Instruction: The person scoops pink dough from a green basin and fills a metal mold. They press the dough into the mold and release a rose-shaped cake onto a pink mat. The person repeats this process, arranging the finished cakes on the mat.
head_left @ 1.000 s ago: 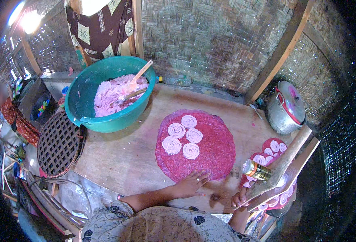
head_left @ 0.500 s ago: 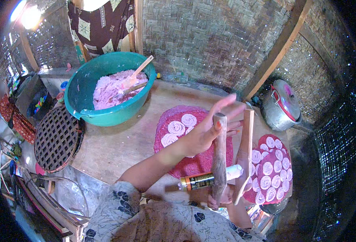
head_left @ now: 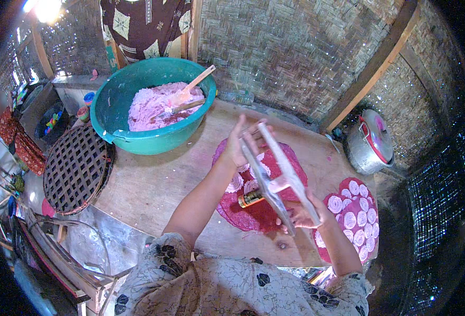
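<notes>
A two-handled wooden hand press [head_left: 287,175] is tilted in front of me, with a white piece between its bars. A can-like cylinder [head_left: 250,199] with a black and gold label sticks out beside it. My right hand [head_left: 310,211] is closed around the lower part of the press. At the upper bar ends is my left hand [head_left: 238,143], its fingers apart and close to the wood; whether it touches is unclear. Beneath lies a round dark-pink mat [head_left: 290,152] with several pale pink coiled strands [head_left: 234,183], partly hidden by my hands and the press.
A green basin [head_left: 153,146] holds pale pink dough [head_left: 156,100] and two wooden-handled tools. To its left is a dark lattice-woven tray [head_left: 77,171]. More pink coils [head_left: 350,220] cover mats at the table's right, near a lidded metal pot [head_left: 369,150]. A person [head_left: 19,139] is at far left.
The press has swung from nearly upright to a leftward tilt, and my right hand has come into fuller view. My left hand has shifted left. The whole view has also shifted slightly.
</notes>
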The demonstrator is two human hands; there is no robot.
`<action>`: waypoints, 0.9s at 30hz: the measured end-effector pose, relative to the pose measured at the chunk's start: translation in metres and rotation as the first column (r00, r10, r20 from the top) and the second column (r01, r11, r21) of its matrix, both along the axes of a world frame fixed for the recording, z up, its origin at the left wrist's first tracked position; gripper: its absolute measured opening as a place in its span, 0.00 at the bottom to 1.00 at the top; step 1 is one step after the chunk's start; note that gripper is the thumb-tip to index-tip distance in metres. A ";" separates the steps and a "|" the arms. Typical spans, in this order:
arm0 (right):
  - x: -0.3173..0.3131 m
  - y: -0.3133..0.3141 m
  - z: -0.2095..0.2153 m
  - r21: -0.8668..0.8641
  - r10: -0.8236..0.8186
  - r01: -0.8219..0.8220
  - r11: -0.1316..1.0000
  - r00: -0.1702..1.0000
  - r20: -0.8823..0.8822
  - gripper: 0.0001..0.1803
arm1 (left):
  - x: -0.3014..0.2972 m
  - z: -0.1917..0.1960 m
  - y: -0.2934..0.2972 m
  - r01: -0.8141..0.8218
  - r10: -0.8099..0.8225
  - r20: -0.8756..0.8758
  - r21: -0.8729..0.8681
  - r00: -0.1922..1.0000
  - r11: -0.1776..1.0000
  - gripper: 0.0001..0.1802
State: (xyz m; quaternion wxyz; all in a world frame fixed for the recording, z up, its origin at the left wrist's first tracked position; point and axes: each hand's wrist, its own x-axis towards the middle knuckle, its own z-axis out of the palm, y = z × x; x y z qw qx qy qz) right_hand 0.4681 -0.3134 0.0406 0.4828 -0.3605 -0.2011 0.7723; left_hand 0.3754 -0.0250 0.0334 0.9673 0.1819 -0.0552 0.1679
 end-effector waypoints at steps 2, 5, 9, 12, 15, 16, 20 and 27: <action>-0.001 0.017 -0.002 -0.166 -0.028 0.049 0.985 0.992 0.124 0.51 | -0.005 -0.042 0.012 -0.044 0.045 0.002 -0.193 0.999 0.980 0.33; -0.010 0.036 -0.002 -0.224 0.019 0.054 0.973 0.951 0.310 0.46 | -0.010 -0.084 0.020 -0.248 0.216 -0.128 -0.359 0.968 0.900 0.31; -0.016 0.051 0.013 -0.267 0.094 0.042 0.963 0.873 0.478 0.45 | -0.019 -0.092 0.025 -0.199 0.225 0.029 -0.365 0.974 0.909 0.29; -0.018 0.050 0.033 -0.263 0.127 0.016 0.965 0.848 0.515 0.46 | -0.025 -0.077 0.029 -0.221 0.276 0.197 -0.259 0.941 0.940 0.28; -0.019 0.051 0.053 -0.286 0.135 0.022 0.958 0.845 0.517 0.45 | -0.027 -0.061 0.021 -0.221 0.274 0.139 -0.312 0.952 0.924 0.28; -0.017 0.052 0.058 -0.289 0.153 0.019 0.957 0.816 0.557 0.44 | -0.028 -0.057 0.019 -0.253 0.287 0.043 -0.361 0.957 0.897 0.28; -0.025 0.054 0.058 -0.258 0.118 0.052 0.965 0.791 0.600 0.45 | -0.031 -0.039 0.027 -0.223 0.281 0.197 -0.272 0.939 0.936 0.27; -0.026 0.042 0.060 -0.254 0.086 0.080 0.964 0.809 0.581 0.42 | -0.031 -0.035 0.014 -0.255 0.314 0.137 -0.331 0.939 0.908 0.26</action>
